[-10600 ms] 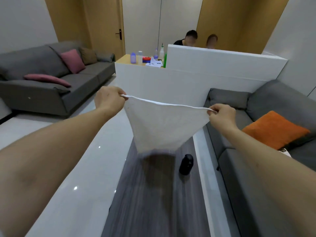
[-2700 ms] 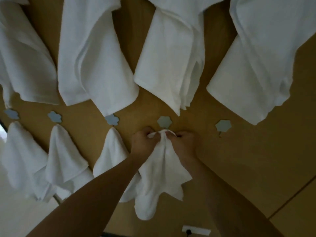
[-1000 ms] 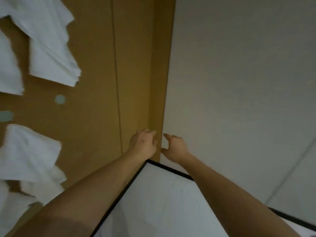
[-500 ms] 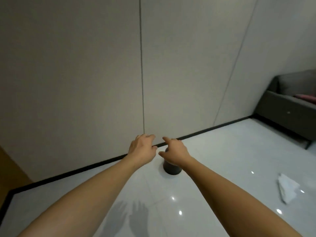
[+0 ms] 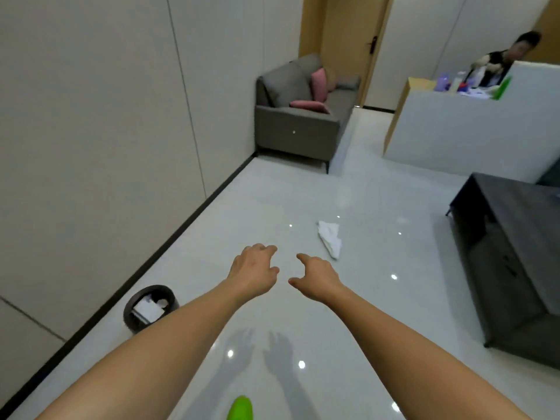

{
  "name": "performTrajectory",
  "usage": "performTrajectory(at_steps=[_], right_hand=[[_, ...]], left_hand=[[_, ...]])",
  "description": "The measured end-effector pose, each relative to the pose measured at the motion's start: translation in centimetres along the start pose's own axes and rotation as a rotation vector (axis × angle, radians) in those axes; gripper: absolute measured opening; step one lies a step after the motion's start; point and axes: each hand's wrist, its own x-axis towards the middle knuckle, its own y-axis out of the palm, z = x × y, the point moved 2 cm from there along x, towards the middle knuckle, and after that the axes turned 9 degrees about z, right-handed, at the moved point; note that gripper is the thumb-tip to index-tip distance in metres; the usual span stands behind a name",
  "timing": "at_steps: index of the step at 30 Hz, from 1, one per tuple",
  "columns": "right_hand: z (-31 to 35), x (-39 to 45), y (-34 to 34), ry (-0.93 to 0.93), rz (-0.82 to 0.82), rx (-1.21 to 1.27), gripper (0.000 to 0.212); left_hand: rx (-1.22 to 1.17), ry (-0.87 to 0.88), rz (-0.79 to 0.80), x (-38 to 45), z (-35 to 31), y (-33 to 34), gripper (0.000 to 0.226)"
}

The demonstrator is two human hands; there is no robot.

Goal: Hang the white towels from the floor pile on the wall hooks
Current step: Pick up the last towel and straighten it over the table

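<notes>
Your left hand [image 5: 254, 272] and right hand [image 5: 318, 277] reach forward with loosely curled fingers, grasping nothing; a white towel [image 5: 329, 242] lies on the floor [image 5: 272, 201] just beyond.

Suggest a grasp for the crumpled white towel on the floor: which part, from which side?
Probably the wider bunched end of the crumpled white cloth towel, the end farther from the camera, pinched from above. It lies flat on the glossy grey floor, so no edge is open from the side; the raised folds there give fingers something to close on. The open left hand and right hand are both free.
</notes>
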Motion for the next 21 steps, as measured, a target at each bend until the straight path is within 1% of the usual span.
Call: performTrajectory(at_steps=[6, 9, 13, 16, 21], right_hand=[[-4.4, 7.9, -3.8, 0.217, -0.029, 0.154, 0.073], [-6.8, 10.8, -4.5, 0.302, -0.028, 0.23, 0.074], [-11.1, 15.0, -5.7, 0.412, -0.01, 0.32, 0.074], [-14.7, 19.5, -7.5, 0.451, -0.014, 0.358, 0.076], [-21.8, 29.1, -12.3, 0.448, -0.008, 0.386, 0.074]], left_hand=[[0.051, 0.166, 0.169, 13.5, -1.4, -0.7, 0.056], [0.063, 0.211, 0.229, 19.2, -2.3, -0.6, 0.056], [0.111, 0.259, 0.34, 26.2, -3.9, 1.3, 0.057], [0.146, 0.282, 0.383, 32.0, -5.8, 2.8, 0.057], [0.161, 0.277, 0.427, 43.9, -10.4, 4.7, 0.058]])
